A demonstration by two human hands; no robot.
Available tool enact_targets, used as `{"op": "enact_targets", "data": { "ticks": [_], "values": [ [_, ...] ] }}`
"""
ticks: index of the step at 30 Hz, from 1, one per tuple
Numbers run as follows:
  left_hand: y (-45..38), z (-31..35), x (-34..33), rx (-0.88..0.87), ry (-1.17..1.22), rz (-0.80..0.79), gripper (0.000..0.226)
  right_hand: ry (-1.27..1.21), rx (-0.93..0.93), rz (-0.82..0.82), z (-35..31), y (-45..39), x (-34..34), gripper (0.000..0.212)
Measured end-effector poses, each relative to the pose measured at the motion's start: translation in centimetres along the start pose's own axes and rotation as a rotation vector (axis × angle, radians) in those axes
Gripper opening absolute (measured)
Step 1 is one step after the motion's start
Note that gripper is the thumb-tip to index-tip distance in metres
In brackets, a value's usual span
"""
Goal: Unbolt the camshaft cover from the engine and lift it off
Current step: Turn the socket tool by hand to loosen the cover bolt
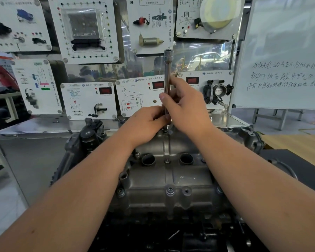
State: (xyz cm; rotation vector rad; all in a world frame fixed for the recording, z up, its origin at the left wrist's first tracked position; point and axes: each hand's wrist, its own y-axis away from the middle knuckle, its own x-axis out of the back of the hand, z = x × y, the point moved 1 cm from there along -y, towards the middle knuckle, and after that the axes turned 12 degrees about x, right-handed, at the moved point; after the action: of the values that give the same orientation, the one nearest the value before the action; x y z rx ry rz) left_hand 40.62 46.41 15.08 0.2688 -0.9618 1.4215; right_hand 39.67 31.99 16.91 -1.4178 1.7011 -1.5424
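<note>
Both our hands grip the upright chrome socket extension bar (167, 77), left hand (144, 124) low, right hand (185, 106) above, over the far-edge bolt (165, 130) of the grey cast-metal camshaft cover (171, 175).

Your two hands meet at the far edge of the camshaft cover (171, 175), your right hand (185, 104) above your left hand (145, 122) on an upright extension bar (167, 75); display panels (88, 100) stand behind, a whiteboard (284, 51) to the right.

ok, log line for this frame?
step: unbolting far cover bolt | hands: both gripping extension bar | cover: seated
</note>
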Motion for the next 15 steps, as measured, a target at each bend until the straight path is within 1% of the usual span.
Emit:
{"op": "enact_targets", "data": {
  "ticks": [2, 5, 8, 10, 12, 13, 14, 15],
  "values": [
    [-0.1, 0.0, 0.1, 0.006, 0.001, 0.013, 0.021, 0.025, 0.01, -0.019, 0.0, 0.0, 0.0, 0.028],
    [-0.2, 0.2, 0.0, 0.025, 0.023, 0.026, 0.021, 0.06, 0.011, -0.027, 0.1, -0.2, -0.1, 0.012],
    [-0.4, 0.3, 0.0, 0.042, 0.026, 0.039, 0.024, 0.086, 0.002, -0.028, 0.5, -0.6, -0.2, 0.01],
    [-0.6, 0.2, 0.0, 0.05, 0.031, 0.034, 0.025, 0.075, -0.024, -0.028, 1.0, -0.9, -0.4, 0.003],
    [-0.8, 0.1, 0.0, 0.055, 0.038, 0.026, 0.024, 0.056, -0.055, -0.03, 1.3, -1.1, -0.5, 0.025],
    [-1.0, 0.1, 0.0, 0.054, 0.035, 0.021, 0.023, 0.044, -0.065, -0.033, 1.4, -1.2, -0.5, 0.032],
    [-1.1, 0.1, -0.1, 0.052, 0.03, 0.013, 0.022, 0.041, -0.065, -0.038, 1.5, -1.3, -0.4, 0.034],
    [-1.3, 0.0, -0.1, 0.049, 0.029, 0.002, 0.021, 0.048, -0.061, -0.053, 1.5, -1.4, -0.4, 0.031]
  ]
}}
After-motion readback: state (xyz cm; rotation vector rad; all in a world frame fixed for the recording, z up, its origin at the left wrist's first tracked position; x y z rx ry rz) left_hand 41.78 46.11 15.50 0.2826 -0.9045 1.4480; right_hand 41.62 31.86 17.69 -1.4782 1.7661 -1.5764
